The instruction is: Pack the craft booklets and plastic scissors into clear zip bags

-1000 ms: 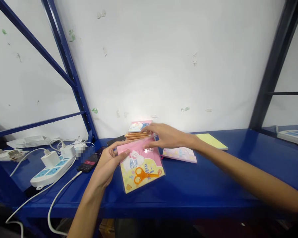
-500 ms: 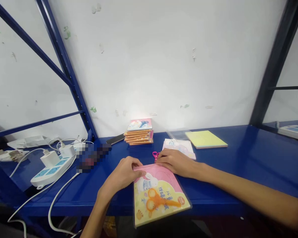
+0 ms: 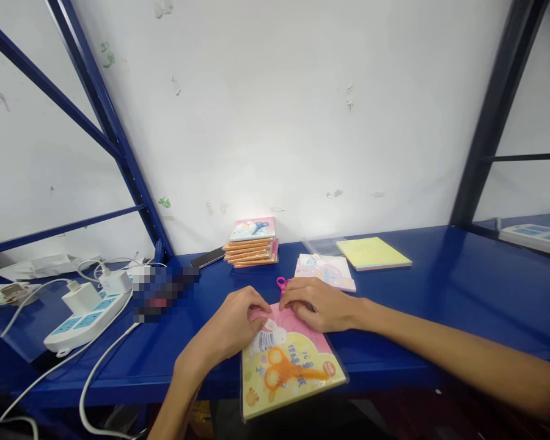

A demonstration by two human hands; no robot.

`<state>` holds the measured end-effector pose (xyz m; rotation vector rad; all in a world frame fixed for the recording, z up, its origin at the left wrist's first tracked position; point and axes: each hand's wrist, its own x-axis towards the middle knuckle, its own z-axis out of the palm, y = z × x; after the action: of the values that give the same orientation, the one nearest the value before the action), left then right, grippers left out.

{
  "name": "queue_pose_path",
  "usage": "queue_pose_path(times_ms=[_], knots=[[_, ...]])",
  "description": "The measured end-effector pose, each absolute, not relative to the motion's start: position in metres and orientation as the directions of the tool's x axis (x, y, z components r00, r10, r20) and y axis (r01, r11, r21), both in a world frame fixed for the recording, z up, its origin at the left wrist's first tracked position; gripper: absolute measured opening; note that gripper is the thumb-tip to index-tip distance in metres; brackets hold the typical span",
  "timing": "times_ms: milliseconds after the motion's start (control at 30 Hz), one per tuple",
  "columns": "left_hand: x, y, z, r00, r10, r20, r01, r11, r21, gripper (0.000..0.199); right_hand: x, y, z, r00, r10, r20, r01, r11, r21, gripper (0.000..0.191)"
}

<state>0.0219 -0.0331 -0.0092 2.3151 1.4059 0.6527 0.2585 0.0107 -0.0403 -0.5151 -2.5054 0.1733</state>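
Blue steel shelf here, with a power strip, phone, stacked booklets, yellow notepad and a craft pack on it.

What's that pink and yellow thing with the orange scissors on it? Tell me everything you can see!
It's a flat craft pack inside a shiny, clear plastic sleeve. The cover is pink at the top and yellow below, with a white rabbit, big orange scissors and printed characters. It lies flat and a bit crooked, sticking out past the front edge of the blue metal shelf. The left hand and right hand touch its top edge.
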Motion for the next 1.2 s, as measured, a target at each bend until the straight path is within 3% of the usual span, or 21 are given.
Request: queue_pose_path(times_ms=[233,400,600,733,900,1067,1200], knots=[[0.027,-0.033,-0.018,0.439,0.868,0.231,0.721,-0.494,0.486,0.022,0.257,0.011,-0.040,-0.707,0.504,0.496,0.421,0.863,-0.278,0.034],[0.031,-0.034,-0.019,0.490,0.829,0.271,0.689,-0.558,0.462,0.021,0.258,0.011,-0.039,-0.723,0.483,0.494,0.413,0.875,-0.251,0.038],[0.034,-0.036,-0.016,0.447,0.862,0.239,0.773,-0.506,0.382,0.022,0.257,0.009,-0.037,-0.670,0.565,0.481,0.472,0.825,-0.312,0.035],[0.034,-0.035,-0.015,0.517,0.819,0.249,0.702,-0.572,0.425,0.027,0.253,0.006,-0.038,-0.707,0.516,0.483,0.404,0.856,-0.323,0.041],[0.024,-0.038,-0.011,0.412,0.879,0.242,0.748,-0.477,0.462,0.020,0.256,0.008,-0.038,-0.626,0.613,0.482,0.478,0.790,-0.384,0.039],[0.033,-0.040,-0.012,0.496,0.843,0.211,0.696,-0.531,0.483,0.031,0.256,0.007,-0.037,-0.669,0.566,0.481,0.398,0.820,-0.411,0.048],[0.033,-0.046,-0.004,0.424,0.894,0.145,0.766,-0.440,0.469,0.030,0.260,0.012,-0.037,-0.624,0.638,0.451,0.472,0.767,-0.434,0.047]])
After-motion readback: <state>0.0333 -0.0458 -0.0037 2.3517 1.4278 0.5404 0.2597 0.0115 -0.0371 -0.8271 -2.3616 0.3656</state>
